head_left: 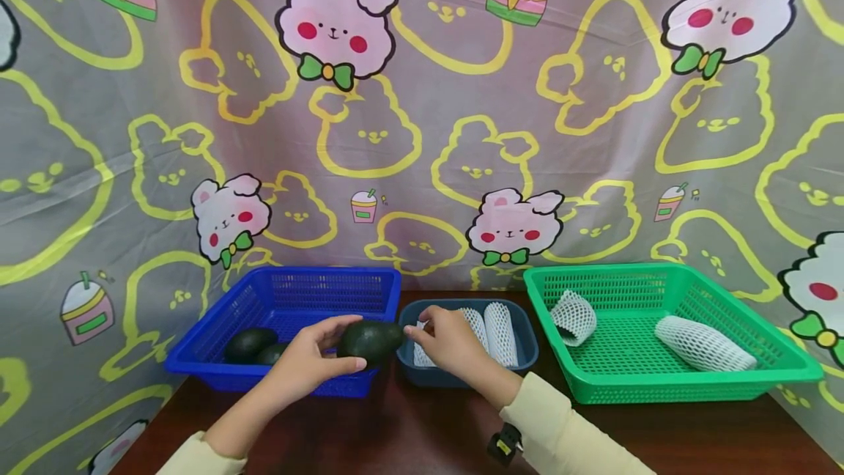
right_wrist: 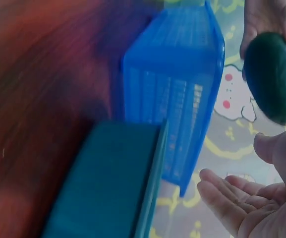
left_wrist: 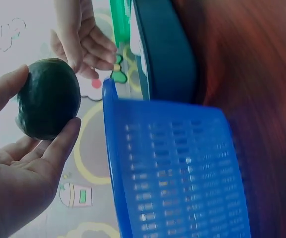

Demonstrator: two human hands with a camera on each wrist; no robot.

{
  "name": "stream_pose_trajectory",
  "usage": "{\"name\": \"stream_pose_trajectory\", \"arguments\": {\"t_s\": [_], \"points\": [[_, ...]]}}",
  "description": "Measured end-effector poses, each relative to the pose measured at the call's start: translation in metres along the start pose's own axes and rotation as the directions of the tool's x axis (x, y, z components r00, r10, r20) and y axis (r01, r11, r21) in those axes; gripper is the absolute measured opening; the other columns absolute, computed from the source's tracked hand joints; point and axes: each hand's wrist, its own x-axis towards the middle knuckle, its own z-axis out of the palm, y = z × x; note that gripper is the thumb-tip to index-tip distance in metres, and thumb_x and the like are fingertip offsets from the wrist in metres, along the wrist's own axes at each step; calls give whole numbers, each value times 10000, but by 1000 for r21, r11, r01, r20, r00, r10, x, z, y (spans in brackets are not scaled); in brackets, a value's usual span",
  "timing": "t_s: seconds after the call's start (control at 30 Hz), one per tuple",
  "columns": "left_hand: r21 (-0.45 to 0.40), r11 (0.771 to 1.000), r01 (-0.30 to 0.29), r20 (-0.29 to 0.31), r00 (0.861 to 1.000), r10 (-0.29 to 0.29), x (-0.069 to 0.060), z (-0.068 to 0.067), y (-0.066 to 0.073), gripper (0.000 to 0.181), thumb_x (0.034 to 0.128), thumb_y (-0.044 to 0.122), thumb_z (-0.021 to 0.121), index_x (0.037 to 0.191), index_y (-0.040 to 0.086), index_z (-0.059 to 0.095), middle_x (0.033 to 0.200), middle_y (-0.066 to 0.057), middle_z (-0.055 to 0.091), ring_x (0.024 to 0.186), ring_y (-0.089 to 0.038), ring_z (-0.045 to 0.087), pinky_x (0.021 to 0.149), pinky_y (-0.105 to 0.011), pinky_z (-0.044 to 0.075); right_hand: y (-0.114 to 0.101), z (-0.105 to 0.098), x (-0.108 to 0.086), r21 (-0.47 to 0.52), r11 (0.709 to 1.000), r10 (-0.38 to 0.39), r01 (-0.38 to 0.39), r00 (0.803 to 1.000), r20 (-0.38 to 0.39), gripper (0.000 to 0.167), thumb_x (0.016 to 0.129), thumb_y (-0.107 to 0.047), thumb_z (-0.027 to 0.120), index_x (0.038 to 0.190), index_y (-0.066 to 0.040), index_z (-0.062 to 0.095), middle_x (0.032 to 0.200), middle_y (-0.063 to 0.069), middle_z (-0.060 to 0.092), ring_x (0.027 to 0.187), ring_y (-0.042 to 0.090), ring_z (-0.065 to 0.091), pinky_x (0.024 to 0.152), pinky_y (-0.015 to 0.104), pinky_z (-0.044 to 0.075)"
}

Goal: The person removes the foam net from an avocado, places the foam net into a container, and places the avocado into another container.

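A dark green avocado (head_left: 371, 341) is gripped by the left hand (head_left: 310, 359) above the right edge of the blue basket (head_left: 227, 374); in the left wrist view the fingers and thumb curve round the avocado (left_wrist: 48, 99). The right hand (head_left: 455, 347) is over the grey-blue bin (head_left: 438, 380), its fingertips close to the avocado's narrow end. In the right wrist view that hand (right_wrist: 261, 198) has relaxed, slightly bent fingers with nothing in them, a gap below the avocado (right_wrist: 273, 79). White foam net sleeves (head_left: 501, 334) lie in the bin, partly hidden by the right hand.
Inside the blue basket at left lie dark avocados (head_left: 250, 344). On the right, a green basket (head_left: 692, 392) holds two foam nets, one (head_left: 574, 317) with something dark at its opening, the other (head_left: 704, 344) bulging. A patterned curtain hangs behind the dark wooden table (head_left: 422, 435).
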Motion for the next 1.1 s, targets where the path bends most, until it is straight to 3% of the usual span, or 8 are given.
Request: {"name": "stream_pose_trajectory", "arguments": {"t_s": [0.3,0.5,0.77,0.97,1.1], "points": [[92,994,66,-118,992,-55,6,-19,-8,632,805,246,806,1338,34,541,1316,-192,560,1216,-381,525,892,-451,507,-14,27,0,206,977,40,-60,994,101,290,917,-269,686,983,12,665,665,-20,627,601,111,602,536,283,494],[161,982,103,-182,981,-73,13,-33,-18,669,810,293,799,1361,41,516,1345,-211,530,1221,-412,510,920,-506,479,-16,40,0,293,949,89,-121,989,119,286,919,-264,685,893,20,669,642,58,640,544,136,606,504,276,499],[190,961,203,-223,962,-159,22,-51,-33,739,830,322,779,1412,9,447,1406,-248,457,1227,-439,476,938,-533,453,-18,55,-4,431,877,158,-215,974,163,290,929,-217,674,823,53,670,620,88,631,566,222,655,564,416,569],[202,946,253,-244,949,-201,30,-61,-45,756,836,306,776,1419,-17,419,1378,-267,466,1173,-418,508,858,-486,505,-21,60,-4,521,814,194,-256,966,172,226,926,-146,671,848,66,664,657,121,654,629,306,684,580,418,572],[237,932,274,-250,944,-214,35,-67,-52,756,838,269,773,1414,-51,401,1361,-296,455,1154,-439,497,843,-504,501,-23,62,-1,576,760,236,-302,953,189,193,914,-89,675,839,88,658,648,130,656,604,281,681,586,405,573]]}}
